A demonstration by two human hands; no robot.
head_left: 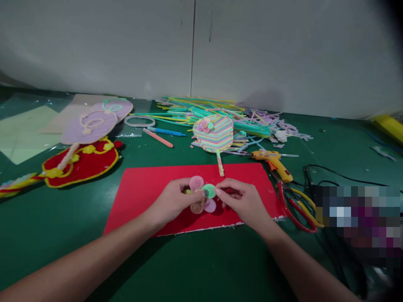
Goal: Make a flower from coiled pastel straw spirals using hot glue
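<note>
Between my two hands is a flower of coiled pipe-cleaner discs [197, 183], with pink, green, lilac and tan petals. My left hand [176, 196] grips it from the left, its thumb lying across the middle. At the right, my right hand [241, 199] pinches the edge of the green coiled disc [210, 191] between thumb and fingertips. Both hands are just above a red board [141, 184]. Behind them lies a striped pastel fan [214, 140] with a small flower on it, its handle reaching the board's far edge.
Many loose pipe cleaners [189, 111] are heaped at the back. An orange glue gun [277, 163] and red-handled pliers [296, 214] lie at the right. Two lilac fans [94, 126] and a red fan [85, 165] rest at the left. Two pens [166, 132] lie behind the board.
</note>
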